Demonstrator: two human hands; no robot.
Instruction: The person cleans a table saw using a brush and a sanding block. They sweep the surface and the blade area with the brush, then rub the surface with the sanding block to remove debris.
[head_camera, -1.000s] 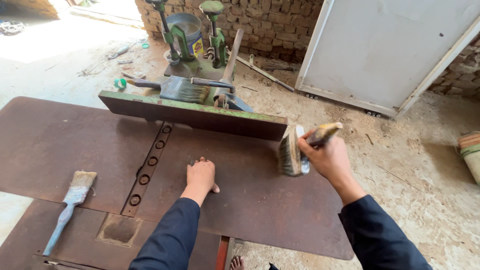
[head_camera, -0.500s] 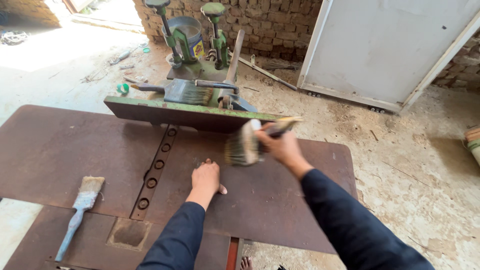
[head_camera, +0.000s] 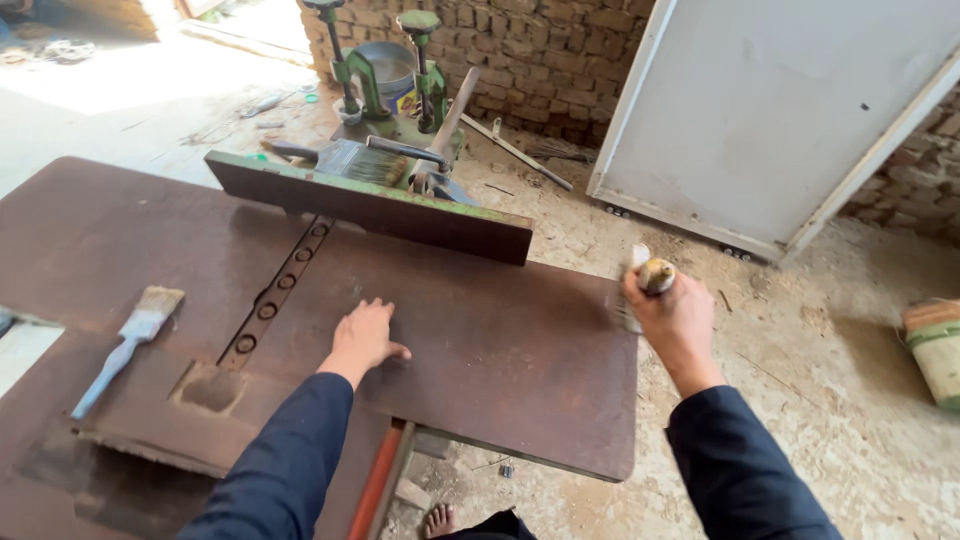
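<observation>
1. My left hand (head_camera: 366, 336) lies flat, fingers spread, near the middle of the rusty metal sheet (head_camera: 520, 360).
2. My right hand (head_camera: 672, 318) is clenched around a paintbrush (head_camera: 640, 285) at the sheet's right edge.
3. A blue-handled brush (head_camera: 128, 335) rests near the sheet's left edge.

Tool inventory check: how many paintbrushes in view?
3. A blue-handled brush lies on the brown metal sheet at left; a wide brush rests behind the green-edged bar; the right hand holds one. Others may be hidden.
</observation>
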